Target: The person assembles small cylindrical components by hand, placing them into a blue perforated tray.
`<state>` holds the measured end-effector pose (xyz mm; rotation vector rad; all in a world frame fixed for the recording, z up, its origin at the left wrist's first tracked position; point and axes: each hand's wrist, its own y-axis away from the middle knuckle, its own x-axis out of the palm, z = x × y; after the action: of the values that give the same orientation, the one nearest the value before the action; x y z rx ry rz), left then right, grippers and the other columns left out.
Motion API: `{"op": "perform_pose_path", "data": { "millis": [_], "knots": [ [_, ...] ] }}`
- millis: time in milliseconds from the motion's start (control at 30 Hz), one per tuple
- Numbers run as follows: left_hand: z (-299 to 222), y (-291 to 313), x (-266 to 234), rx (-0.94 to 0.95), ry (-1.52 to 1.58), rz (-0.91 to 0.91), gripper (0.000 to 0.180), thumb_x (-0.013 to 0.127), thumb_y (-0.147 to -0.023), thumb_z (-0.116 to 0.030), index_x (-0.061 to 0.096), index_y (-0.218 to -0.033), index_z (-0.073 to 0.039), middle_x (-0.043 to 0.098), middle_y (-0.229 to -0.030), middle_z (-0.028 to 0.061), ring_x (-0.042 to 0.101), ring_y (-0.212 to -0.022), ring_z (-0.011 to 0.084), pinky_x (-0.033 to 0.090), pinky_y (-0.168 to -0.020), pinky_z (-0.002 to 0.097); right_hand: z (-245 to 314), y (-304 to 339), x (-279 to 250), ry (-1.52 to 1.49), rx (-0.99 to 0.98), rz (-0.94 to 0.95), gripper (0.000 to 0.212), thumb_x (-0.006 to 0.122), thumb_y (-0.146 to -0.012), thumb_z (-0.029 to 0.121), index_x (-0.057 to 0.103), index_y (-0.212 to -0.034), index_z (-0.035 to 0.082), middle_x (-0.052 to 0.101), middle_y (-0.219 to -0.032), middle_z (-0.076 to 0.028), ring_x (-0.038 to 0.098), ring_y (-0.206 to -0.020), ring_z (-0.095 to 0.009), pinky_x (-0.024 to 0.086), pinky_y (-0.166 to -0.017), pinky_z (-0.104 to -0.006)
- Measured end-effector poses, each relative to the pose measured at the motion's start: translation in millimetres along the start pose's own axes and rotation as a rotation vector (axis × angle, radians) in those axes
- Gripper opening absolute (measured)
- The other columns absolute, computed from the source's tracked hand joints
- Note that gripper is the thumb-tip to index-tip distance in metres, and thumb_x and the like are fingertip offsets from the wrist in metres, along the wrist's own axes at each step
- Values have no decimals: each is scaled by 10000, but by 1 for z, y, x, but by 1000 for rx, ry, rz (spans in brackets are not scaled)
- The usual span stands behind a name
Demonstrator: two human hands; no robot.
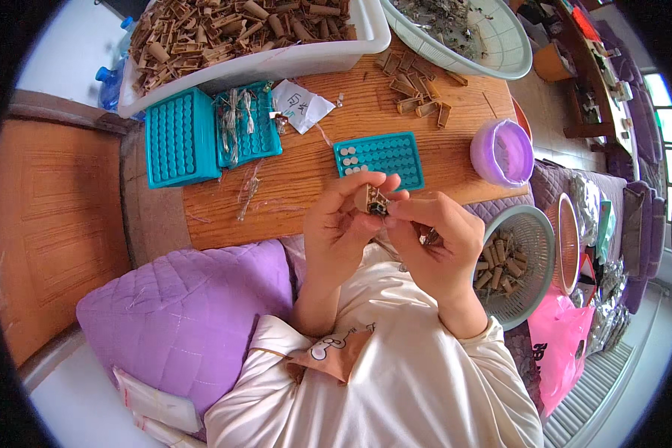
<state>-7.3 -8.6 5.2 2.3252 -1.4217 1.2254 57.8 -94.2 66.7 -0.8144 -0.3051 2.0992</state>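
Over my lap, near the table edge, my left hand (pixel 342 224) pinches a small brown plastic housing (pixel 371 199) between thumb and fingers. A dark little component shows at the housing's right end. My right hand (pixel 442 237) is closed, its thumb and forefinger pressed at that dark end. Something small and metallic (pixel 429 237) shows under the curled right fingers; its kind is too small to tell. Just beyond both hands lies a teal tray (pixel 388 158) with rows of round pockets, several holding white discs (pixel 349 151).
A white bin (pixel 276 63) heaped with brown housings stands at the back left, beside stacked teal trays (pixel 178 138) and wire bundles (pixel 235 112). Loose housings (pixel 418 89), a mesh basket (pixel 515 56) and a purple tub (pixel 502 153) sit right. A grey basket (pixel 541 254) holds more housings.
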Motion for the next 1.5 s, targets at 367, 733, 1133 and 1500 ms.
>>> {"op": "perform_pose_path", "data": {
  "millis": [367, 733, 1133, 1500],
  "knots": [
    [-6, 3, 2, -68, -152, -44, 440, 532, -804, -116, 366, -1180, 44, 494, -1091, 160, 489, -1010, 210, 434, -804, 278, -6, -9, -11, 5, -45, 262, 152, 611, -656, -1, 575, -797, 41, 512, -671, -73, 522, -582, -211, 428, -512, -288],
    [-3, 1, 4, -5, -258, -246, 393, 455, -852, -253, 369, -1155, -17, 530, -1039, 141, 554, -760, 90, 404, -523, 163, -22, 11, 7, -197, 257, 171, 222, 580, -672, -48, 460, -853, -3, 494, -822, -116, 528, -680, -250, 449, -588, -301],
    [-6, 0, 0, -22, -299, -288, 358, 426, -861, -234, 392, -1146, -20, 560, -987, 138, 577, -746, 102, 402, -485, 149, -35, 14, 9, -182, 237, 162, 198, 580, -700, -29, 474, -860, 18, 562, -748, -101, 563, -656, -211, 451, -580, -273],
    [3, -7, -6, -207, 446, -390, 304, 408, -865, -184, 318, -1140, -88, 478, -1084, 173, 528, -945, 309, 517, -708, 344, -39, 12, 13, -273, 532, 209, 343, 577, -704, -36, 413, -1003, 1, 573, -786, -101, 561, -704, -151, 441, -597, -249]
  ]
}}
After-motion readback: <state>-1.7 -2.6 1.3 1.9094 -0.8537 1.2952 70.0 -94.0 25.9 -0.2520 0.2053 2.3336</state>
